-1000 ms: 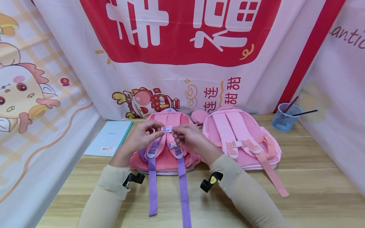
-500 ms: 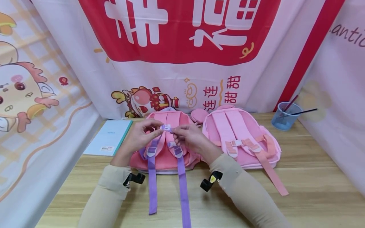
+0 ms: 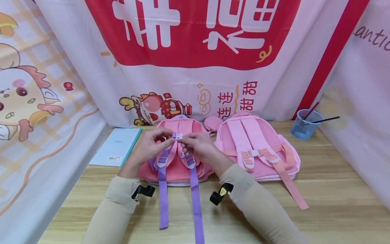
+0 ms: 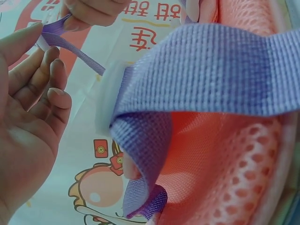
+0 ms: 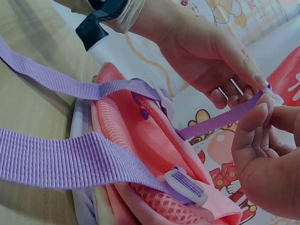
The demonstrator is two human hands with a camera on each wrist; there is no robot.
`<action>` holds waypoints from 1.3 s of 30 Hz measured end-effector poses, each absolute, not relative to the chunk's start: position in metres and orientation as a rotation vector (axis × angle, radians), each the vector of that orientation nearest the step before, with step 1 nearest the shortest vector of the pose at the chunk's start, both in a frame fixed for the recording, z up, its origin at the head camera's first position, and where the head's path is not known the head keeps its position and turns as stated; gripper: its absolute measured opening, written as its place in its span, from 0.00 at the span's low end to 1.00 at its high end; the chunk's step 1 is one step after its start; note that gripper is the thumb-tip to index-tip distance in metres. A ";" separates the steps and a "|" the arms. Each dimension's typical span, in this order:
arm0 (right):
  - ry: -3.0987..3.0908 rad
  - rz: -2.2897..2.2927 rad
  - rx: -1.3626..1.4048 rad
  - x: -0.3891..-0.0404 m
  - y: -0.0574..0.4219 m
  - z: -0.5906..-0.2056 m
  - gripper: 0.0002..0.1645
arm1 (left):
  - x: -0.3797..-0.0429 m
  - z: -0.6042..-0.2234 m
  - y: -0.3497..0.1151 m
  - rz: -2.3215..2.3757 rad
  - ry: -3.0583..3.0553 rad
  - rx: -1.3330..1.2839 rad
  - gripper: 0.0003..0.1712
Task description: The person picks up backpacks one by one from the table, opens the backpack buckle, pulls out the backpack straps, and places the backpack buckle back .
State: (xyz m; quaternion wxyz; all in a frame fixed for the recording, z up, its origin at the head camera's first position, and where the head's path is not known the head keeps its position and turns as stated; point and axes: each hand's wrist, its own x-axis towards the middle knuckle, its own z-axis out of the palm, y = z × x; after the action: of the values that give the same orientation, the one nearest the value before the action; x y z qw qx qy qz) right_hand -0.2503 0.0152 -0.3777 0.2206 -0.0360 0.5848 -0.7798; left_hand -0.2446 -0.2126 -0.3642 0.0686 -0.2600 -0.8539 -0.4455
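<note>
Pinching a white buckle (image 3: 179, 136) two-handed

Head view up high, facing forward-down, left wrist close, facing backdrop (image 4: 77, 122), right wrist close, aiming leftward, all catching coral backpack (image 5: 150, 140)

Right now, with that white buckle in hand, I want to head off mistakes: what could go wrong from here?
1. The left hand pinches the small white buckle in its fingertips, so it might slip out.
2. The right hand pinches the purple strap beside it; an angled pull could twist it.
3. A long purple tail runs over the table between the beige sleeves, one of which might snag it.
</note>
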 end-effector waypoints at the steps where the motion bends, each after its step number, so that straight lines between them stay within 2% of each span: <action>1: 1.616 -2.155 -0.109 -0.250 0.014 -0.378 0.14 | -0.245 -0.364 -0.212 -1.346 -2.570 -0.788 0.11; 8: 1.548 -2.162 -0.129 -0.249 0.016 -0.380 0.17 | -0.243 -0.366 -0.211 -1.373 -2.558 -0.799 0.11; 22: 1.558 -2.161 -0.132 -0.250 0.017 -0.381 0.11 | -0.242 -0.366 -0.212 -1.376 -2.596 -0.803 0.13; 39: 1.656 -2.069 -0.357 -0.250 0.021 -0.383 0.13 | -0.242 -0.366 -0.210 -1.359 -2.615 -0.839 0.12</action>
State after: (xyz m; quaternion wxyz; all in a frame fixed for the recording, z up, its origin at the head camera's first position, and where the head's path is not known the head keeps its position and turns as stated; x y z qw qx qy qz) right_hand -0.2499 0.0207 -0.3828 0.2317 -0.1297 0.6024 -0.7527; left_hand -0.2422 -0.2098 -0.3662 0.0387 -0.2737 -0.8527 -0.4433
